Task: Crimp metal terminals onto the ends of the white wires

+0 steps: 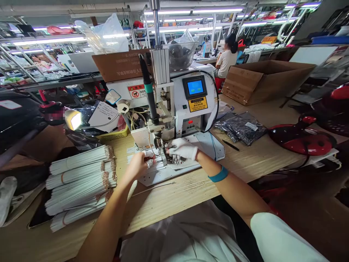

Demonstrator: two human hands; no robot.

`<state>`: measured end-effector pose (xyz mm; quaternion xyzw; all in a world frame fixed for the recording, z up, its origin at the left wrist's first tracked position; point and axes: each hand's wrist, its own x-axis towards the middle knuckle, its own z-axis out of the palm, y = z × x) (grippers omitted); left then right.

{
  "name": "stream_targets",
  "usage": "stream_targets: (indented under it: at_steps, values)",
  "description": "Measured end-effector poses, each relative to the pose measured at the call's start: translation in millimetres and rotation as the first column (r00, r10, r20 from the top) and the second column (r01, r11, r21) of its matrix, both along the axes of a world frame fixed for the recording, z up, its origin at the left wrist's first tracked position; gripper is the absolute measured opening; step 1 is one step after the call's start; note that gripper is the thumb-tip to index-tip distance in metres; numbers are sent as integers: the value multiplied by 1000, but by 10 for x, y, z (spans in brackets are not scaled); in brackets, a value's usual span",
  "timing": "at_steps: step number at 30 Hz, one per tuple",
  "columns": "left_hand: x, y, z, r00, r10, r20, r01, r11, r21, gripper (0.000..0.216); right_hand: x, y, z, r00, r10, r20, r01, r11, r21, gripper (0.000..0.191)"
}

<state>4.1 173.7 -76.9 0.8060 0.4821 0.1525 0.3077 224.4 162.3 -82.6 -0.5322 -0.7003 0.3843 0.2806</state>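
Left hand (138, 164) at the crimping head (157, 141) of a benchtop terminal crimping machine (191, 105), fingers curled over loose white wires (131, 158), tips taped or capped white; pinch unclear. Right hand (182, 148) gloved white, fingers pressed together, tips just above small metal terminals (174, 159) heaped on the perforated base plate (160, 179); grip on them cannot be told. Tied white wire bundles (80, 185) lie left on the wooden bench (169, 203)
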Motion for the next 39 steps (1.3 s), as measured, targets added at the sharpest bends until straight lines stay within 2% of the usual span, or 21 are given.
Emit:
stream_targets:
  at_steps: [2,3,7,11,15,20,26,34,39]
  values:
    - [8,10,3,1000,-8,1,8,1000,-16,21,17,15,-38,985,-36,-169,9,987,-158,19]
    - [14,16,-1,1000,-17,-7,17,1000,-20,21,22,21,-47,971,-61,-232,16,981,-192,21]
    - [32,42,-42,996,-73,-48,73,997,4,22,28,25,-6,917,-109,-384,39,982,-186,25]
    - [10,63,-62,996,-77,-49,77,997,6,20,17,-6,80,865,-156,-477,26,963,-268,27]
    - [-33,63,-2,996,-61,66,65,996,-61,14,-11,-25,98,839,-191,-510,40,956,-292,31]
    - [-42,70,20,976,-35,217,71,985,-160,20,-55,-14,53,798,-161,-580,4,965,-263,33]
    - [45,66,15,948,-6,319,92,963,-255,19,-134,-29,28,842,-160,-515,3,956,-293,23]
    - [77,53,20,938,-23,346,121,957,-264,18,-155,-48,6,835,-121,-538,-111,918,-380,15]
    - [87,79,10,947,-11,320,104,955,-276,17,-141,-12,-45,819,-125,-560,-132,908,-397,18]
